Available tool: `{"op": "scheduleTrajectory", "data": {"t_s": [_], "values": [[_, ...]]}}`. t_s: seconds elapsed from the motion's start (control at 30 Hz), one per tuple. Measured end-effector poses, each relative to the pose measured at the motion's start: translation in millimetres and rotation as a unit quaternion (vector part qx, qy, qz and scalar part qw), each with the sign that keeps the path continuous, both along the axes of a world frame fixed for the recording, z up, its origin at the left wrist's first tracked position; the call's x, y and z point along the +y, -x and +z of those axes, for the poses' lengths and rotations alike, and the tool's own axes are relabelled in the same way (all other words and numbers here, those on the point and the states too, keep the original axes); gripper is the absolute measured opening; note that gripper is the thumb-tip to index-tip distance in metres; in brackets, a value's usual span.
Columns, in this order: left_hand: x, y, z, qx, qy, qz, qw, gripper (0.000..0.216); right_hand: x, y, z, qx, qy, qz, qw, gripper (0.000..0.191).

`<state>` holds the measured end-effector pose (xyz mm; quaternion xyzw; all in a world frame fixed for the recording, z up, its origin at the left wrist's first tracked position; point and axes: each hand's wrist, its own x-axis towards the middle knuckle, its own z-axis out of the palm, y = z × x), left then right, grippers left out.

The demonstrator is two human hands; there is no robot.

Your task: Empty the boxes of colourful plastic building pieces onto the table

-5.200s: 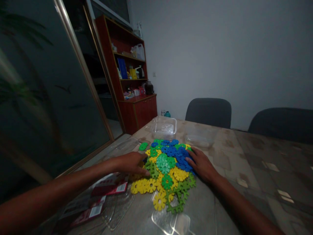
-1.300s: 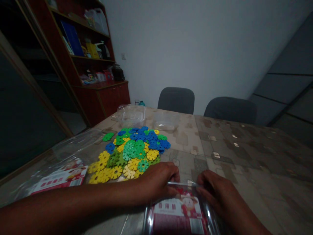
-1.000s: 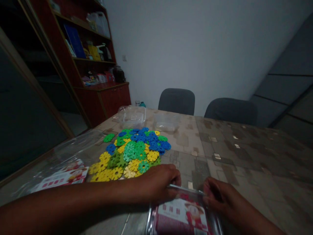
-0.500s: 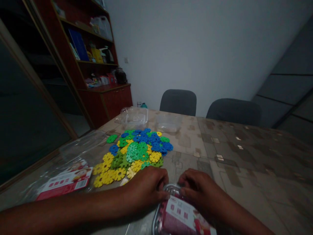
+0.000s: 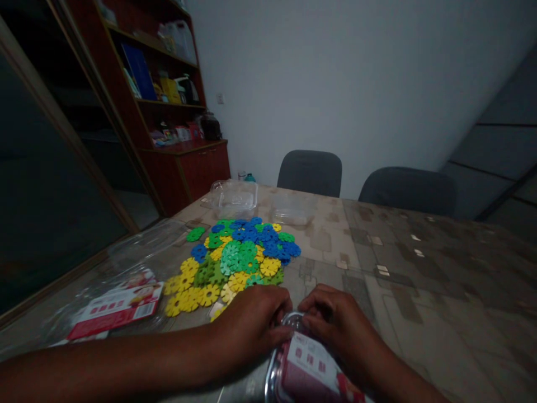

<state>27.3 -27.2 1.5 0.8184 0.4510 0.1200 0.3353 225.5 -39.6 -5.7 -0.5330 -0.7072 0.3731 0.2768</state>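
Labelled box: at the lower centre of the frame, a clear plastic box (image 5: 300,380) lies on the table (image 5: 398,240), its near end cut off by the bottom edge.
Left hand: the left hand (image 5: 260,319) has its fingers curled and thumb pressed in, gripping the box's far corner.
Right hand: the right hand (image 5: 342,324) pinches the same corner from the other side, fingers bent and closed on its rim.
Box's closure: the hands seem busy with this corner; whether the lid is sealed or loose there cannot be told.
Discs: a pile of notched discs (image 5: 230,257) in blue, green and yellow lies loose at the centre, none of it in a container, so that part looks undone.
Clear tubs: a left tub (image 5: 235,212) and a right tub (image 5: 291,216) stand behind the pile, apart from the hands.
Progress: judged from this, closing or opening the box is midway, with the pile untouched.
Box label: three large characters on white, seemingly 香辣酥; the smaller print is too blurred to read.
Second label: at the left of the frame, a red-and-white label (image 5: 117,305) with a barcode (image 5: 145,310) lies among clear packaging (image 5: 142,243); its characters cannot be made out reliably.
Brand: a small mark tops the box label, illegible.
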Motion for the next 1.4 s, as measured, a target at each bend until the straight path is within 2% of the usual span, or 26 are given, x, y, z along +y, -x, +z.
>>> {"op": "scheduleTrajectory", "data": {"t_s": [0.3, 0.4, 0.53, 0.63, 0.77, 0.83, 0.97, 1.03, 1.13, 1.3, 1.4], "values": [[-1.9, 0.7, 0.6, 0.013, -0.012, 0.003, 1.0, 0.009, -5.5, 0.9, 3.3, -0.119, -0.056, 0.031, 0.991, 0.01], [2.5, -1.4, -0.8, -0.021, 0.058, 0.014, 0.998, 0.011, -6.7, 0.5, 4.4, -0.149, -0.057, 0.048, 0.986, 0.008], [9.1, -4.4, -7.6, -0.092, 0.179, 0.042, 0.979, 0.015, -5.9, 2.6, 6.5, -0.179, -0.054, 0.061, 0.98, 0.008], [9.9, -5.6, -9.2, -0.11, 0.192, 0.052, 0.974, 0.014, -4.9, 4.0, 5.9, -0.186, -0.058, 0.064, 0.979, 0.006], [7.4, -5.3, -9.9, -0.099, 0.164, 0.043, 0.981, 0.005, -2.5, 3.1, 4.1, -0.173, -0.056, 0.067, 0.981, 0.007], [6.6, -4.1, -13.6, -0.124, 0.16, 0.043, 0.978, 0.012, -0.3, 2.0, 5.1, -0.161, -0.024, 0.068, 0.984, 0.008], [6.5, -1.7, -24.7, -0.184, 0.232, 0.061, 0.953, 0.033, 7.3, -0.2, 9.4, -0.102, 0.062, 0.09, 0.989, 0.013], [6.1, -1.4, -27.4, -0.187, 0.263, 0.064, 0.944, 0.031, 11.9, 0.0, 11.1, -0.067, 0.097, 0.11, 0.987, 0.012], [5.1, -1.8, -27.4, -0.172, 0.262, 0.073, 0.947, 0.022, 17.2, 3.1, 11.2, -0.028, 0.142, 0.124, 0.982, 0.007], [3.5, -2.1, -25.6, -0.163, 0.267, 0.099, 0.945, 0.022, 17.7, 10.9, 5.0, 0.036, 0.117, 0.142, 0.982, 0.014], [2.3, -2.6, -27.3, -0.162, 0.26, 0.104, 0.946, 0.02, 10.6, 14.9, 1.8, 0.011, 0.068, 0.135, 0.988, 0.012]]}}
